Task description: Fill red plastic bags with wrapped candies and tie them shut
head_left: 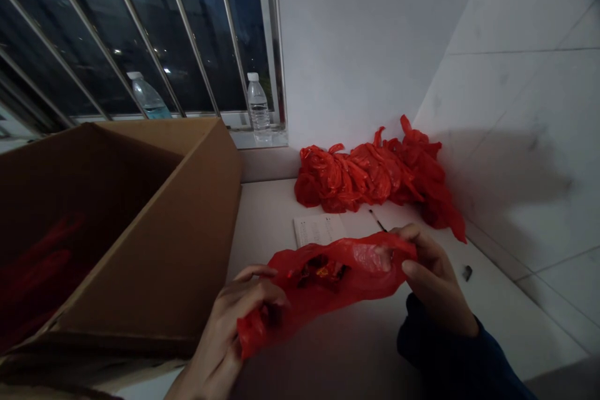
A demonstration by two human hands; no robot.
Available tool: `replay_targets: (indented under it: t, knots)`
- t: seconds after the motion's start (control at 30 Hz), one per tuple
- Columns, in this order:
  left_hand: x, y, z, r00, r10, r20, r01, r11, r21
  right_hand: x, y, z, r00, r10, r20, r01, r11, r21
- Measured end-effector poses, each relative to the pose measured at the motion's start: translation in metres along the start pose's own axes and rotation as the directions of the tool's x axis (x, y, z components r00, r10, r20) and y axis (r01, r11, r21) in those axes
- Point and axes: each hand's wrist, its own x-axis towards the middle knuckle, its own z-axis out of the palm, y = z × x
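A thin red plastic bag (pixel 328 297) is stretched between my two hands above the white table, its mouth partly open. Inside it lie small dark red and gold wrapped items (pixel 323 270), too dim to name. My left hand (pixel 244 315) grips the bag's left end, with a fold of plastic bunched in the fingers. At the other end, my right hand (pixel 429 272) pinches the bag's edge between thumb and fingers. The right arm wears a dark blue sleeve.
An open cardboard box (pixel 187 231) with red plastic inside stands at left. Red plastic bags (pixel 370 172) are heaped by the wall, near a small notebook (pixel 319 229), a pen (pixel 376 220) and a small dark object (pixel 467 272). Two bottles, one clear (pixel 259 109), one bluish (pixel 149 97), stand by the barred window.
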Motion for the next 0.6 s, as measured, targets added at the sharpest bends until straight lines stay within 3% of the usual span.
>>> replay_targets:
  t: [0.37, 0.6]
  knots:
    - [0.005, 0.006, 0.002, 0.999, -0.005, -0.048, -0.002, 0.991, -0.132, 0.002, -0.001, -0.001, 0.992, -0.129, -0.003, 0.128, 0.986, -0.108]
    - [0.002, -0.006, 0.008, 0.99, -0.001, -0.144, -0.029, 0.978, -0.207, 0.001, -0.004, 0.0, 0.983, -0.179, -0.04, 0.17, 0.972, -0.163]
